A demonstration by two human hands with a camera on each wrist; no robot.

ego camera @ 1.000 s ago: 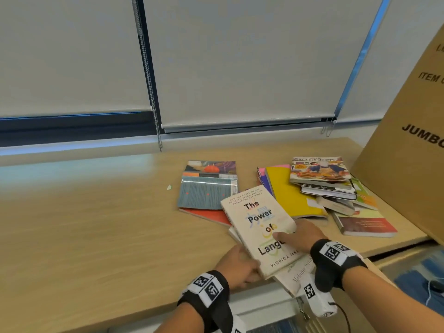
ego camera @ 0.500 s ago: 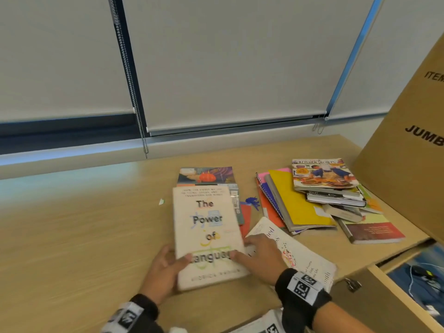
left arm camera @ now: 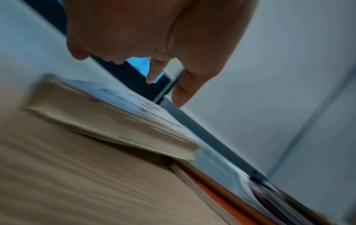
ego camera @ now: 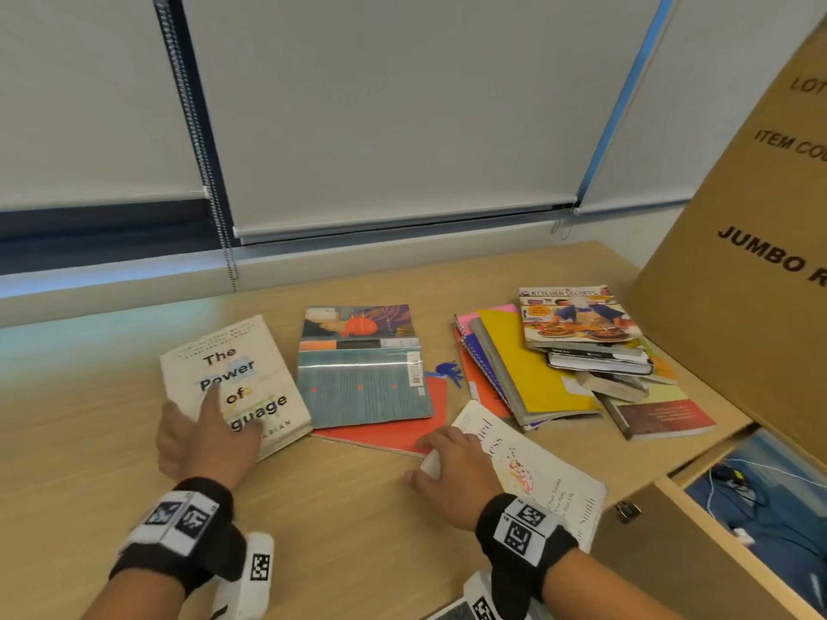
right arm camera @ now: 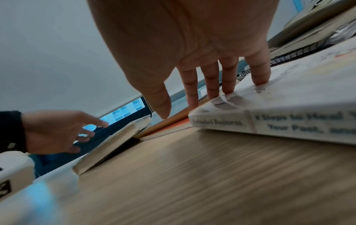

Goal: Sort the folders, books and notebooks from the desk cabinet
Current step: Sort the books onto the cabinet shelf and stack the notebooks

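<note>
The white book "The Power of Language" (ego camera: 232, 378) (left arm camera: 108, 115) lies flat on the desk, left of a teal book (ego camera: 362, 387). My left hand (ego camera: 201, 436) (left arm camera: 163, 76) hovers over its near edge with loose fingers and holds nothing. Under the teal book lies a red notebook (ego camera: 402, 434). My right hand (ego camera: 452, 463) (right arm camera: 202, 99) rests on a second white book, "Unfinished Business" (ego camera: 541, 481) (right arm camera: 289, 109). Its straight fingers (right arm camera: 258, 76) press on the cover near the corner, and the thumb hangs past the edge.
A loose pile sits at the right: a yellow folder (ego camera: 532, 364), spiral notebooks (ego camera: 483, 373) and a "Kitchen Secrets" cookbook (ego camera: 577, 315) on several books. A large cardboard box (ego camera: 738, 261) stands beyond it. An open drawer (ego camera: 760, 507) juts out at the lower right.
"The Power of Language" went left, off the other white book, and now lies beside the teal book. My left hand let it go. My right hand shifted onto "Unfinished Business".
</note>
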